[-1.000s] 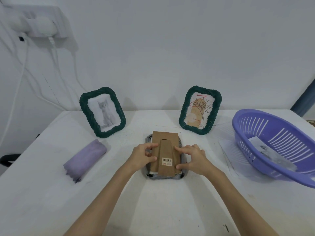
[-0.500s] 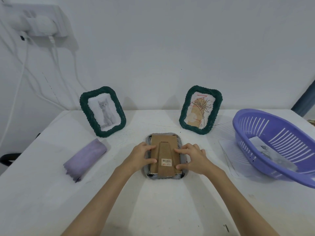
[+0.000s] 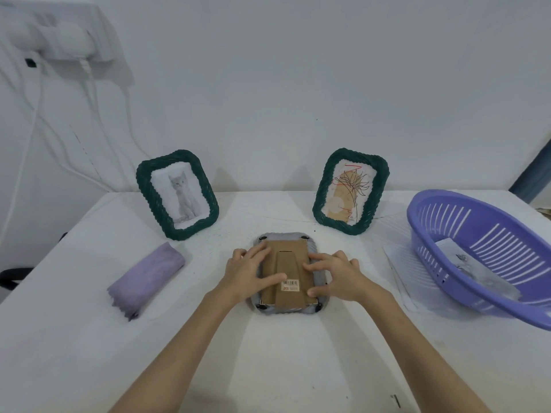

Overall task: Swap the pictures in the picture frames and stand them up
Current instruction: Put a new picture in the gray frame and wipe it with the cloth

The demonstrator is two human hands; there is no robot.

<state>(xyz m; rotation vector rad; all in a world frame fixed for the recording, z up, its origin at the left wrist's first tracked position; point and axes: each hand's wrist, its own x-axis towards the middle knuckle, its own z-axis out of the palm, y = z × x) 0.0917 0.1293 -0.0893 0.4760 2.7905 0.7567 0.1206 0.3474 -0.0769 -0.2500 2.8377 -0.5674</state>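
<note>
A grey woven picture frame (image 3: 321,278) lies face down at the table's centre, its brown cardboard back panel (image 3: 287,268) with folded stand and barcode sticker lying flat inside it. My left hand (image 3: 249,271) presses on the panel's left side with straight fingers. My right hand (image 3: 335,274) presses its right side, fingertips on the cardboard. Behind, two green woven frames stand upright: one with a grey cat picture (image 3: 178,194) at the left, one with a line drawing of a plant (image 3: 350,190) at the right.
A folded purple cloth (image 3: 147,280) lies left of the grey frame. A purple slotted basket (image 3: 489,251) with a printed sheet (image 3: 465,263) inside sits at the right, on loose white papers (image 3: 401,265). White cables and a plug hang on the wall at the left.
The cardboard back, raised at its far edge a second ago, has been lowered flat into the grey frame. Both hands have shifted from holding its edges to pressing on top.
</note>
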